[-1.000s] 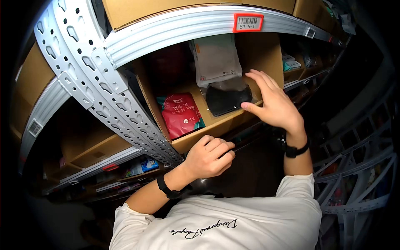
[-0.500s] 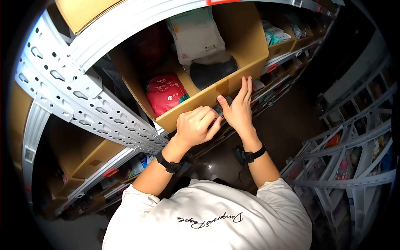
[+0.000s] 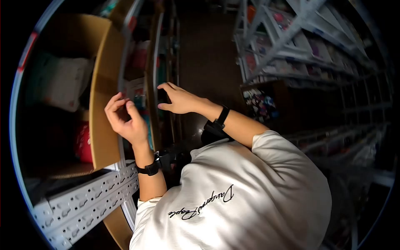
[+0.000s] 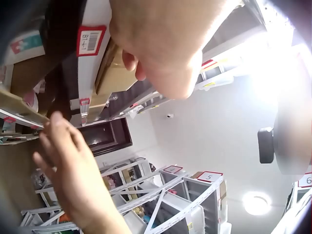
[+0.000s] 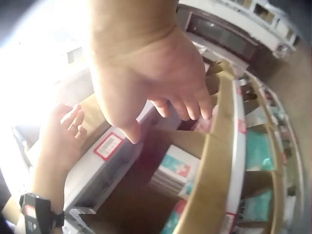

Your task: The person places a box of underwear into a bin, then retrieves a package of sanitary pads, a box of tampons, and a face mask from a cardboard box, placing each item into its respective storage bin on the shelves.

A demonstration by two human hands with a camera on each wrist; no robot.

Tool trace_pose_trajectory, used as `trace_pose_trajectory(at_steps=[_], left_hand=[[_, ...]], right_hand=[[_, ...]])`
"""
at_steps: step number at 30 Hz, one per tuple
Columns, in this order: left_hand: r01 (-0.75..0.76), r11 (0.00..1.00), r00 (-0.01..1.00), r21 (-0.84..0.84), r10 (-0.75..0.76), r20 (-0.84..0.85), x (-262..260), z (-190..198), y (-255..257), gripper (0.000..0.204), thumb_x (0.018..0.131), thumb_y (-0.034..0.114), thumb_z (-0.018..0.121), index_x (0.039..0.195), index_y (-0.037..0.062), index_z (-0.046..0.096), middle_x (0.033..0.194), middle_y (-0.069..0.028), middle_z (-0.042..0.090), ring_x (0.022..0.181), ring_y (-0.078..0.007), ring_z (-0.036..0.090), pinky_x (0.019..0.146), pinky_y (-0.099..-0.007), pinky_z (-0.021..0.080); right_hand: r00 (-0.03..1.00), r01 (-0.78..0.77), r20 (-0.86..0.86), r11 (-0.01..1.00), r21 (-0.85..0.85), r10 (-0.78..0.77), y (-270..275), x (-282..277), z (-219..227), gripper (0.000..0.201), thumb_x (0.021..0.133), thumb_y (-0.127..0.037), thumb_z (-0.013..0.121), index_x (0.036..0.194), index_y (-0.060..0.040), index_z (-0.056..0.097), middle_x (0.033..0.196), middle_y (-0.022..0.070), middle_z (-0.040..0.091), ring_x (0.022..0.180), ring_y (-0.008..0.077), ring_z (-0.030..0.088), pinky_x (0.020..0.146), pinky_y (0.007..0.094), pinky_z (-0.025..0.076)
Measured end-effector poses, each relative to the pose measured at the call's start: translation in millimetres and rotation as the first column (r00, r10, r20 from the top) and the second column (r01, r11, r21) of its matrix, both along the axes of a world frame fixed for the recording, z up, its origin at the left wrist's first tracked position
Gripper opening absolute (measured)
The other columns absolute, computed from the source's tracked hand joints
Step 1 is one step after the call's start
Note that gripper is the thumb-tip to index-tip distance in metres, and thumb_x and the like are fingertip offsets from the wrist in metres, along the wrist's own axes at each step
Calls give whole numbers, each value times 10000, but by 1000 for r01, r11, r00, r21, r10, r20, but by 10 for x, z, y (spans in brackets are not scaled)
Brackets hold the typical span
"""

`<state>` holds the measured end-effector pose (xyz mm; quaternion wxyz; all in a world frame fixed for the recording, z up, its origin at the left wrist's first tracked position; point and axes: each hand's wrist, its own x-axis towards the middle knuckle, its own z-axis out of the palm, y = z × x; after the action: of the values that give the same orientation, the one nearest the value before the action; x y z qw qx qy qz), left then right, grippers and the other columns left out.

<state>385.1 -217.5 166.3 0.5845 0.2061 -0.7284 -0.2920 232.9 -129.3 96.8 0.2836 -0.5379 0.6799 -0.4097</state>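
My left hand is held beside the front panel of a cardboard box, fingers loosely bent and nothing in them. Inside that box lie a pale plastic package and a red pouch, both in shadow. Farther along the rack, my right hand reaches over a lower shelf level with its fingers extended and holding nothing. The right wrist view has the right hand above an open carton that contains flat white-and-teal boxes. Black bands with small devices sit on both wrists.
A perforated metal upright stands close to the left forearm. Red-framed labels, one reading B1-4-1, mark the shelf beams. Across the dark aisle floor is another rack, with a carton of small items near its base.
The head view has swung right, so the box now appears at the left. Both hands have come away from the box's front edge; the left fingers have loosened and the right hand reaches over a lower shelf.
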Motion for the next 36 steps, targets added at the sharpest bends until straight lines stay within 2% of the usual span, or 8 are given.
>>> trace_pose_trajectory(at_steps=[6,14,20,22,23,27,31,36], left_hand=[[242,969,928,60,-249,277,-457,-369,244,38,865,-28,579,848,-2,601,1126,-89,625,829,-125,585,629,-226,441],[424,870,648,253,-487,586,-1625,-1132,354,76,907,23,598,924,1,668,1120,-89,628,831,-137,616,613,-235,468],[714,623,214,320,-629,748,-3104,-2099,920,88,903,36,624,950,-5,686,1127,-140,647,876,-265,666,682,-316,531],[640,594,-38,488,-609,792,-3520,-2522,1282,119,886,97,660,969,22,701,1189,-167,630,993,-301,652,730,-360,540],[649,562,-151,514,-567,810,-3700,-2807,1409,161,885,147,670,1011,51,702,1260,-180,596,1070,-342,626,806,-394,536],[735,331,-455,592,-407,792,-4285,-3686,1970,347,868,181,684,1202,101,634,1441,-181,458,1234,-394,527,988,-459,479],[756,232,-585,612,-181,791,-4681,-4603,2270,518,843,185,705,1334,127,551,1535,-213,325,1324,-416,441,1016,-461,473],[831,237,-461,503,-214,862,-4930,-5672,2328,756,846,219,732,1493,135,350,1576,-292,158,1394,-491,306,1089,-513,388]], right_hand=[[942,308,52,914,265,-332,917,-513,-1001,592,893,-344,688,1330,-6,474,1343,237,543,1273,383,513,1026,424,443],[649,655,-70,510,557,-757,2249,-1675,-3013,557,885,-393,648,1254,19,585,1252,211,628,1176,362,591,976,426,480],[297,394,130,245,886,-946,3507,-2177,-4159,470,884,-358,633,1159,22,658,1185,256,624,1129,388,599,943,443,500],[435,601,-158,156,784,-887,3815,-2210,-4728,495,867,-341,651,1172,48,641,1149,280,642,1086,407,624,915,465,518],[393,597,-143,134,791,-908,3961,-2261,-4936,495,867,-341,651,1172,48,641,1149,280,642,1086,407,624,915,465,518],[-34,284,-3,-13,959,-999,4401,-2584,-5161,664,852,-326,656,1388,9,451,1416,239,506,1270,389,533,996,457,486],[-106,238,-127,-149,960,-986,4691,-2928,-5572,774,850,-300,694,1456,-19,304,1411,235,497,1257,371,552,996,455,494],[-202,219,-223,-266,939,-954,5047,-3312,-6535,741,826,-330,709,1394,-27,341,1434,223,453,1247,402,547,993,518,490]])
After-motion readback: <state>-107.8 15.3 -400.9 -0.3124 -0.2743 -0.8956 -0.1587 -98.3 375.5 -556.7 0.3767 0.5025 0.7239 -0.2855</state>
